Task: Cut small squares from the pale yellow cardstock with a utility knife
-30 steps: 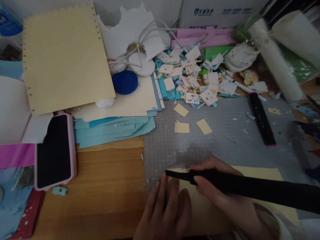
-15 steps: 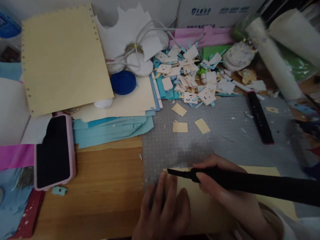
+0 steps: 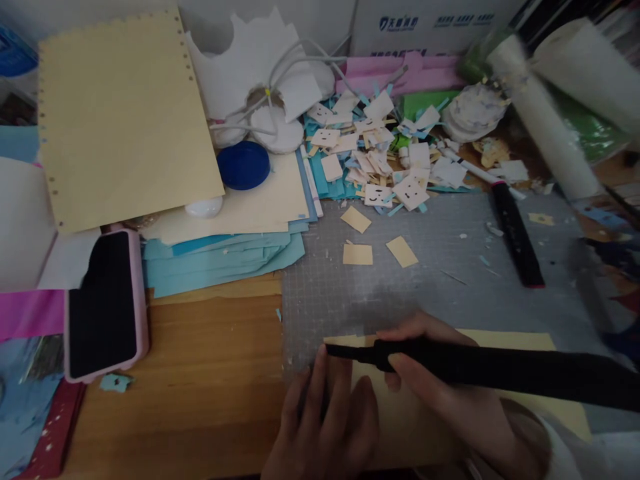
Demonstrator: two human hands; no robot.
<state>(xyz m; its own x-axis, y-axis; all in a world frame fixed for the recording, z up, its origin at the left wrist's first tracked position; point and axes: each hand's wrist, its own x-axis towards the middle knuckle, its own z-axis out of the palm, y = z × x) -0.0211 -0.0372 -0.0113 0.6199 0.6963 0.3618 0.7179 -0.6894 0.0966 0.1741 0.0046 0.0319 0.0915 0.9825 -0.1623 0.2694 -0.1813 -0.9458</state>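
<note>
A yellow paper sheet [image 3: 400,420] lies on the grey cutting mat [image 3: 320,293] near the front edge. My left hand [image 3: 330,420] rests on the sheet's left part, fingers spread and pressing down. In my right hand [image 3: 430,373] is a long black craft knife [image 3: 470,363], pinched between thumb and fingers. Its dark tip points left and meets the sheet's upper left corner, beside my left fingertips. Beyond my hands lie three small yellow rectangles, one of them a flat piece [image 3: 357,254].
Paper pieces with drawn faces [image 3: 377,195] are heaped behind the mat. A black marker [image 3: 517,233] lies on the right. At left are a phone [image 3: 103,307], blue paper strips [image 3: 225,260], a blue lid [image 3: 244,165] and a large yellow sheet [image 3: 125,120].
The knife tip has moved slightly left and down to the sheet's corner, and the blade is more level. The whole view has shifted a little.
</note>
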